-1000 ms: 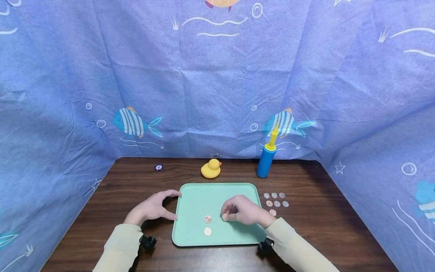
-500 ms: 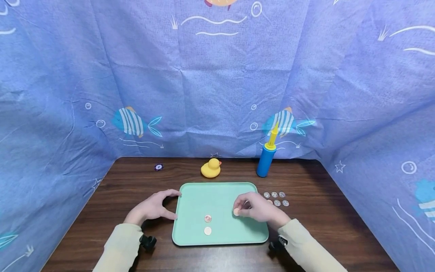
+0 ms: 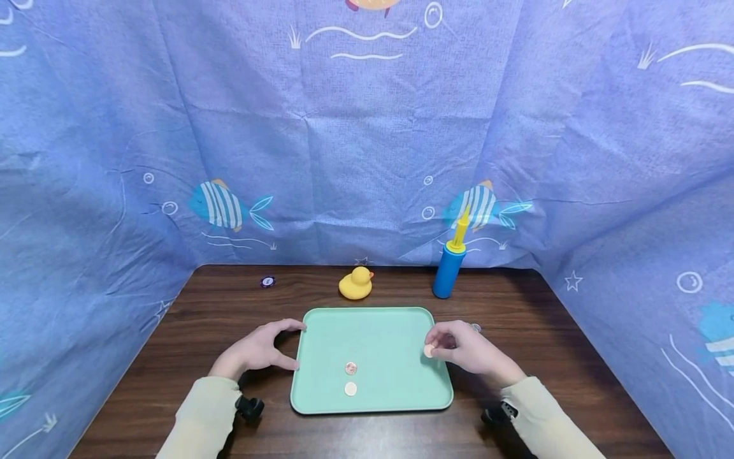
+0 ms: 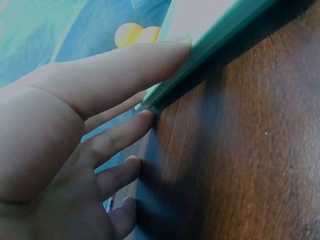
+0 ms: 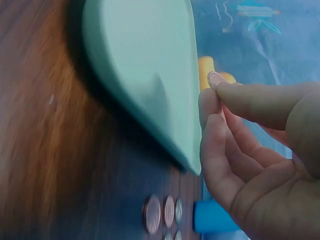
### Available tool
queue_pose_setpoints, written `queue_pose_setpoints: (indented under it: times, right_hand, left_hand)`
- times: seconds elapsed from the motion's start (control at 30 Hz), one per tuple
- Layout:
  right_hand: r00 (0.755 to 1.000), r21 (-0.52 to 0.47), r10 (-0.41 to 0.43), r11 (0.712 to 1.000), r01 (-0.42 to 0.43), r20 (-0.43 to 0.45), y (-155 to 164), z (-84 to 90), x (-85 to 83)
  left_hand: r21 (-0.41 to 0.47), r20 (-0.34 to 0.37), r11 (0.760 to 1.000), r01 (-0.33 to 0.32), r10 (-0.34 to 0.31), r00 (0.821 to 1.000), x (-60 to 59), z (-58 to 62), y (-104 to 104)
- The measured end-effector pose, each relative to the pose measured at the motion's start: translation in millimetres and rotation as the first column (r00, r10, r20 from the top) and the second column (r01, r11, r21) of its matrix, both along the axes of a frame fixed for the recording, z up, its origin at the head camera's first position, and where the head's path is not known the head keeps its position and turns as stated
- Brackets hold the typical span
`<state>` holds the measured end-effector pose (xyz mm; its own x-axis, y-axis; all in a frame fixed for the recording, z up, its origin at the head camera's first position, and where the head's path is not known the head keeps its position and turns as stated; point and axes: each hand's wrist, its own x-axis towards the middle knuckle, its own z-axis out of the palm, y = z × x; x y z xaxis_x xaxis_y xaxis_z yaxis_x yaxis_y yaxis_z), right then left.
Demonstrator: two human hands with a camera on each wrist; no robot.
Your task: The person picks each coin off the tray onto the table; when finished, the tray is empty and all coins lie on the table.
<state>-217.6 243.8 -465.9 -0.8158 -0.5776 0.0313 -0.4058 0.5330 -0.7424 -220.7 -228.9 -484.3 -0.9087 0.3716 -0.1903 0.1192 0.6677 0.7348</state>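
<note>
Bare tray (image 3: 373,331) middle, duck (image 3: 355,284) and pump (image 3: 450,268) behind, loose coins (image 5: 161,214) right.

Table coins (image 3: 475,327) (perhaps several) hand-hidden

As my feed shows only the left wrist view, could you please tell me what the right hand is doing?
Observer: The right hand pinches a coin over the tray's right edge.
Operator: Thank you. Is anything lying in the tray?
Observer: Yes, two coins lie near its front middle, one behind the other.
Operator: And what is to the right of the tray?
Observer: More coins lie on the table, and a blue pump with a yellow handle stands further back.
</note>
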Motion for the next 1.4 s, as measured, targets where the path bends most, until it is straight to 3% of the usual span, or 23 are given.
queue_pose_setpoints:
  times: [0.2, 0.43, 0.53, 0.8, 1.13, 1.4]
  right_hand:
    - [0.998, -0.005, -0.041, 0.999, 0.041, -0.038, 21, -3.3, 2.3]
    - [0.997, -0.052, -0.076, 0.996, 0.075, -0.009, 42, -2.1, 7.6]
    - [0.995, -0.053, -0.089, 0.995, 0.087, -0.044, 49, -2.2, 9.3]
    - [0.981, -0.021, -0.142, 0.990, 0.141, -0.134, 68, -6.9, 11.6]
    - [0.959, 0.032, -0.236, 0.969, 0.244, -0.155, 83, -17.8, 12.5]
    - [0.946, 0.075, -0.257, 0.958, 0.276, -0.198, 82, -27.8, 10.6]
  left_hand:
    - [-0.003, -0.001, 1.000, 0.001, -0.001, 1.000, 0.3, -0.4, 0]
    - [0.006, 0.006, 1.000, -0.001, 0.001, 1.000, 0.6, -0.4, 1]
    - [0.006, 0.009, 1.000, -0.002, 0.002, 1.000, 0.6, -0.3, 1]
    - [0.004, 0.004, 1.000, -0.001, 0.001, 1.000, 0.5, 0.4, 1]
    - [0.008, 0.000, 1.000, 0.007, -0.007, 1.000, -0.8, -1.1, -1]
    - [0.010, -0.005, 1.000, 0.007, -0.007, 1.000, -1.2, -2.4, -1]
